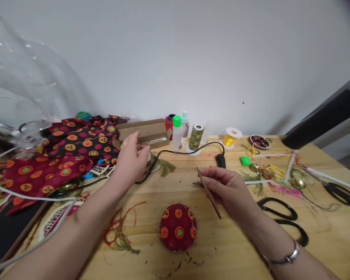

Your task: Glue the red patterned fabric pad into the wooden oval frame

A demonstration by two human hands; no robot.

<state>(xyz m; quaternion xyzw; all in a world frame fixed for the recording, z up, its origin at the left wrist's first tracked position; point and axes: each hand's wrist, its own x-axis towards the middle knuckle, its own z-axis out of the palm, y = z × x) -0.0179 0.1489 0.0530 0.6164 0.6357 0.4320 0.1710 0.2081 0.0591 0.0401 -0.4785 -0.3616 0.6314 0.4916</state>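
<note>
My right hand (223, 186) pinches a thin, flat brown piece (212, 198), seen nearly edge-on, between thumb and fingers. Below it to the left, a round pad covered in dark red flowered fabric (178, 227) lies on the table. My left hand (134, 157) is stretched out at the back left, thumb and forefinger apart, just in front of an open cardboard box (155, 134). Its other fingers are mostly hidden. Something small and pale shows beside the thumb, too covered to name. A green tassel (166, 167) lies right of that hand.
Flowered fabric (84, 140) is heaped at left. A green-capped bottle (177, 136), an olive thread cone (196, 137) and a yellow cord spool (231, 138) stand along the wall. Black-handled scissors (280, 212) lie by my right forearm. A black cable (186, 152) crosses the table.
</note>
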